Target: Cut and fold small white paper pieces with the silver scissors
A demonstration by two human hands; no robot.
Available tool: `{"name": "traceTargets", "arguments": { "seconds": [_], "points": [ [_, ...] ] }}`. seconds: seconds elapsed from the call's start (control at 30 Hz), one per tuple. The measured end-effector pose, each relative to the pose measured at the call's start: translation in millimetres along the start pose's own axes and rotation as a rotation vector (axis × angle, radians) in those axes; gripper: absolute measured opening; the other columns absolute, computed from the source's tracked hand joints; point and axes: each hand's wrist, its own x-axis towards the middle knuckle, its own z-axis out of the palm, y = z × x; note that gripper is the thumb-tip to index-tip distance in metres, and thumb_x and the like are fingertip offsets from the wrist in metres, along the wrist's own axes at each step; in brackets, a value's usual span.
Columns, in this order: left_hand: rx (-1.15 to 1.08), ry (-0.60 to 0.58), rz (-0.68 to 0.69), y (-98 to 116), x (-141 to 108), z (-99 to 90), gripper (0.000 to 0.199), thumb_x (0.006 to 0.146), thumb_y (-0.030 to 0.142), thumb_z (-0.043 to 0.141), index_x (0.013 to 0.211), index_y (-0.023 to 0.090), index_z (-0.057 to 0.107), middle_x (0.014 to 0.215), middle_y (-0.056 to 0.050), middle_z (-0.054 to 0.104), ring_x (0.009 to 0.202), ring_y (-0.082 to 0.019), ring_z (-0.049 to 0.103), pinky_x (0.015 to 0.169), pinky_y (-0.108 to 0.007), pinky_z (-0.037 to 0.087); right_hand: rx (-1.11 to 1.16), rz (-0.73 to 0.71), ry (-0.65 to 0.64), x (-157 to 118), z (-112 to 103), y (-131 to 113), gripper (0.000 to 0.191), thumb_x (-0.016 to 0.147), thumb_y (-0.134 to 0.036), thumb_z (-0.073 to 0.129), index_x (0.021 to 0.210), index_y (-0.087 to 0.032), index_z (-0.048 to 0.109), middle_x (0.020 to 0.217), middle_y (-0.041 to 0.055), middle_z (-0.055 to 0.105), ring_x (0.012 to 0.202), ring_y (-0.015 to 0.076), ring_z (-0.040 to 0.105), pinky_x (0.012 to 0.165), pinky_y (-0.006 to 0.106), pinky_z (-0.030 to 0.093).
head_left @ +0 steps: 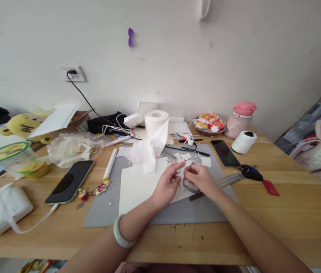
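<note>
A small piece of white tissue [182,185] is between my two hands, above the cutting mat [103,212]. My left hand [168,182], with a pale bangle [118,232] on the forearm, has its fingers curled at the tissue's left side. My right hand [200,177] pinches the tissue from the right; its fingertips partly hide it. Just below the right fingers, a dark curved rim [189,187] shows, whose object I cannot make out. A white sheet of paper [133,193] lies under my left hand. A steel ruler [230,179] runs out beneath my right wrist.
Behind my hands stands a tissue roll [157,123], its loose end trailing onto the paper. Paper scraps and pens lie nearby. To the right are a phone [224,153], thread spool [243,142], keys [251,172] and pink bottle [238,121]; to the left, another phone [69,182] and a cup [32,167].
</note>
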Motion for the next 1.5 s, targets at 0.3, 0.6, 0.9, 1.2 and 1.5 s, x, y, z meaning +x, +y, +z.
{"name": "traceTargets", "arguments": {
  "seconds": [0.3,0.6,0.9,1.2,1.5],
  "points": [
    [0.011,0.008,0.012,0,-1,0.0,0.041,0.077,0.014,0.05,0.116,0.023,0.054,0.128,-0.007,0.045,0.082,-0.014,0.05,0.08,-0.03,0.043,0.034,0.024,-0.031,2,-5,-1,0.016,0.064,-0.035,0.049,0.064,-0.019,0.048,0.054,-0.0052,0.044,0.046,0.0085,0.038,0.046,0.022,0.03],
    [0.023,-0.001,0.002,3,0,-0.2,0.043,0.074,0.011,0.048,0.115,0.021,0.055,0.127,-0.007,0.045,0.082,-0.014,0.049,0.081,-0.031,0.041,-0.028,0.008,0.02,3,-11,-2,0.01,0.061,-0.029,0.051,0.059,-0.019,0.047,0.056,-0.0051,0.043,0.052,0.0093,0.039,0.052,0.023,0.029],
    [-0.007,-0.016,0.017,1,-1,0.1,0.042,0.075,0.01,0.047,0.115,0.021,0.056,0.129,-0.008,0.045,0.092,-0.016,0.05,0.081,-0.03,0.042,-0.017,0.043,-0.096,-1,-3,-3,0.01,0.063,-0.029,0.05,0.062,-0.019,0.048,0.052,-0.006,0.043,0.047,0.0079,0.037,0.048,0.021,0.028],
    [0.011,-0.002,0.006,2,-1,0.4,0.044,0.073,0.01,0.048,0.115,0.022,0.056,0.127,-0.007,0.046,0.087,-0.015,0.05,0.081,-0.031,0.042,-0.027,0.046,-0.086,2,-10,-3,0.012,0.064,-0.031,0.047,0.062,-0.019,0.046,0.052,-0.0061,0.042,0.048,0.0083,0.037,0.049,0.022,0.03],
    [-0.023,-0.03,0.01,2,-1,1.1,0.042,0.075,0.012,0.049,0.114,0.022,0.056,0.127,-0.009,0.046,0.095,-0.018,0.05,0.083,-0.033,0.041,-0.092,0.036,-0.122,0,-6,-1,0.009,0.064,-0.025,0.049,0.059,-0.018,0.047,0.052,-0.006,0.042,0.047,0.0076,0.035,0.047,0.021,0.027]
  ]
}}
